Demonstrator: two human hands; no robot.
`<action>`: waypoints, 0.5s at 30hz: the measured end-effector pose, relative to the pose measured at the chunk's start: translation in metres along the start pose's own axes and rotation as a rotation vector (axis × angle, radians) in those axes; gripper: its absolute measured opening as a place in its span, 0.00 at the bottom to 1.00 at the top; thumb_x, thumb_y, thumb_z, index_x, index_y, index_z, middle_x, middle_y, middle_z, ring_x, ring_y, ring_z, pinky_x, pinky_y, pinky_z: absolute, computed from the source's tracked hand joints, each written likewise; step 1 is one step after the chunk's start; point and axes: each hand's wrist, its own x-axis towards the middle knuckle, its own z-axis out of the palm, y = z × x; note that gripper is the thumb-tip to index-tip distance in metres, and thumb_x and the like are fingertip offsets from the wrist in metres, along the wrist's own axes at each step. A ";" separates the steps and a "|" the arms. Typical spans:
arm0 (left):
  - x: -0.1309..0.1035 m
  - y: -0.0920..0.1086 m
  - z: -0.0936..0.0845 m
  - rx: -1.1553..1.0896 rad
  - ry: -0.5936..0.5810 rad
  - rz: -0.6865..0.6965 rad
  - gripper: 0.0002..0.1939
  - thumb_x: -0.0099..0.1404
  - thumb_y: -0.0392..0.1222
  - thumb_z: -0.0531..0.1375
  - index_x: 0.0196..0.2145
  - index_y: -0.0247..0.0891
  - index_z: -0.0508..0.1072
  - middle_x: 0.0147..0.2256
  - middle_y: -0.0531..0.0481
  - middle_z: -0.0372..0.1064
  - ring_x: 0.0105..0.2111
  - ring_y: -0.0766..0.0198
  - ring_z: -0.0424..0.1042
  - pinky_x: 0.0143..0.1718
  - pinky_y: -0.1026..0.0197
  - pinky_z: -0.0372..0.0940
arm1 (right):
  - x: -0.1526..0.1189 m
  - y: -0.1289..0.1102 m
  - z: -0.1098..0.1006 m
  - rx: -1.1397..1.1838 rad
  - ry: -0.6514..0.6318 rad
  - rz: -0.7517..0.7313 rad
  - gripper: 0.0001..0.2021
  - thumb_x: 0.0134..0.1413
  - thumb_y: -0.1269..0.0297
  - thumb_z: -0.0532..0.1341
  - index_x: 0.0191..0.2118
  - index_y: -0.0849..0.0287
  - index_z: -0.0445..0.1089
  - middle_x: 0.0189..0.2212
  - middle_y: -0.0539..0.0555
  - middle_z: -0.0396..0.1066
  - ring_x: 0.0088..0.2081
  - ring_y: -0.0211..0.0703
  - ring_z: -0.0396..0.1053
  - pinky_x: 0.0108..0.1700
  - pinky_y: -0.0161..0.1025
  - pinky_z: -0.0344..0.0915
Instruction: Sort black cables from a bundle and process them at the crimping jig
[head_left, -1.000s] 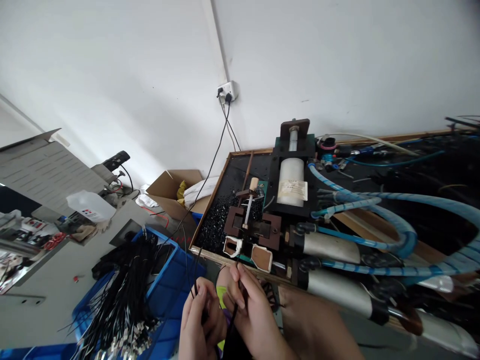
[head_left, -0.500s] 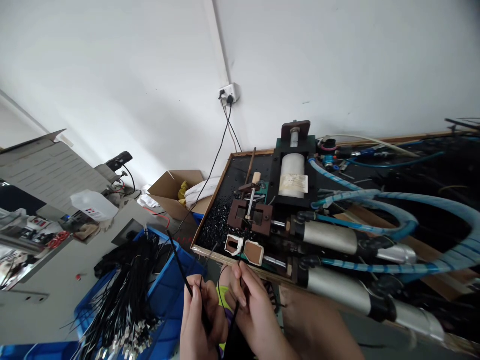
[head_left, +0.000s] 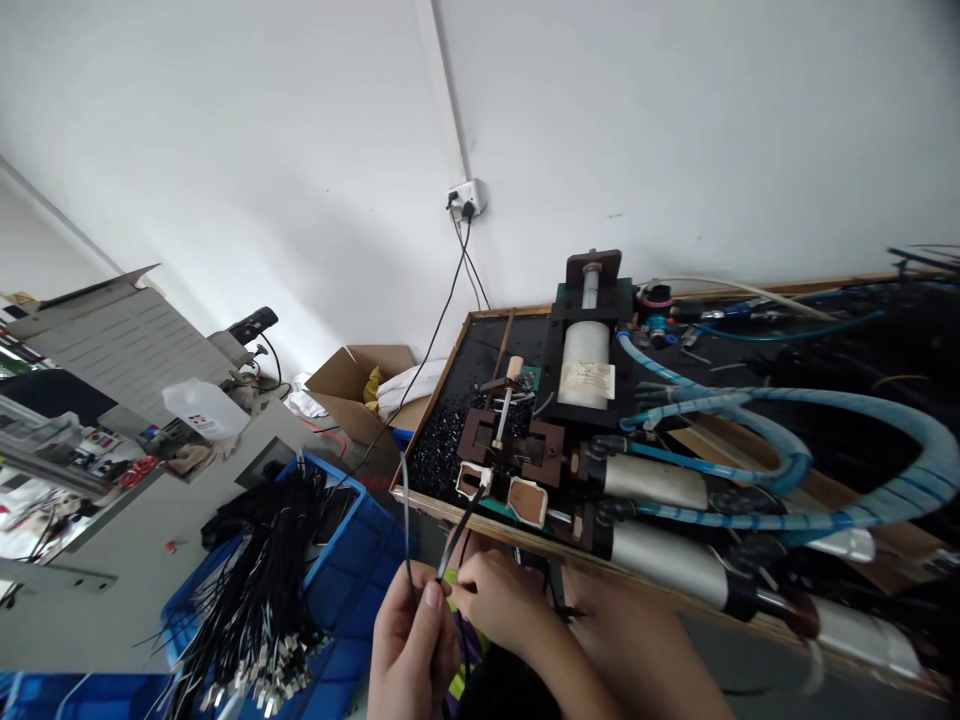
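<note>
Low in the middle, my left hand [head_left: 416,635] pinches a thin black cable [head_left: 459,535] between thumb and fingers. One length of it slants up to the left white-edged pad [head_left: 474,481] of the clamping machine, and another sticks up beside my fingers. My right hand [head_left: 501,600] is closed with curled fingers, its tips against the left thumb and the cable; what lies inside them is hidden. The right pad [head_left: 528,502] stands apart from the left one. Just behind are brown jaw blocks [head_left: 541,452], also apart.
Air cylinders [head_left: 667,560] and blue-wrapped hoses [head_left: 885,420] fill the bench's right side. Small black scraps [head_left: 439,440] cover its left corner. A blue crate [head_left: 360,570] holds many black cables with metal ends [head_left: 262,665]. Behind stand a cardboard box [head_left: 337,385] and a wall socket [head_left: 466,197].
The machine's jaws and pads have moved apart. One cable length now reaches up to the left pad. My right hand has turned and come against the left hand; the view has shifted slightly.
</note>
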 end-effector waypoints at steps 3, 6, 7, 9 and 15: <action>0.000 -0.001 0.000 0.102 0.010 0.048 0.27 0.63 0.64 0.76 0.30 0.38 0.72 0.17 0.62 0.58 0.15 0.77 0.45 0.16 0.73 0.42 | -0.009 -0.008 -0.001 -0.204 -0.002 0.063 0.16 0.62 0.68 0.67 0.22 0.59 0.74 0.37 0.69 0.83 0.43 0.69 0.83 0.41 0.50 0.68; 0.000 -0.001 -0.002 0.247 0.072 0.185 0.28 0.62 0.65 0.76 0.26 0.37 0.75 0.18 0.59 0.60 0.16 0.75 0.52 0.18 0.70 0.50 | -0.016 -0.022 -0.004 -0.291 -0.018 0.070 0.14 0.70 0.68 0.60 0.35 0.61 0.83 0.46 0.71 0.83 0.49 0.69 0.83 0.44 0.52 0.72; 0.000 -0.001 -0.003 0.302 0.093 0.223 0.28 0.62 0.65 0.76 0.26 0.37 0.76 0.18 0.58 0.59 0.17 0.74 0.53 0.19 0.69 0.51 | -0.018 -0.026 -0.007 -0.312 -0.030 0.062 0.14 0.71 0.69 0.59 0.38 0.60 0.84 0.49 0.70 0.83 0.50 0.67 0.83 0.45 0.51 0.73; 0.000 -0.001 -0.005 0.405 0.125 0.264 0.28 0.62 0.67 0.74 0.28 0.37 0.81 0.18 0.58 0.59 0.17 0.72 0.54 0.20 0.68 0.52 | -0.020 -0.032 -0.012 -0.348 -0.049 0.037 0.15 0.71 0.71 0.58 0.47 0.58 0.84 0.55 0.68 0.81 0.53 0.63 0.82 0.46 0.48 0.74; 0.002 -0.003 -0.004 0.627 0.144 0.376 0.27 0.63 0.69 0.73 0.28 0.40 0.86 0.22 0.51 0.65 0.23 0.64 0.61 0.25 0.64 0.57 | -0.026 -0.031 -0.020 -0.192 0.048 0.012 0.30 0.63 0.75 0.58 0.68 0.57 0.74 0.67 0.67 0.73 0.66 0.67 0.72 0.61 0.56 0.73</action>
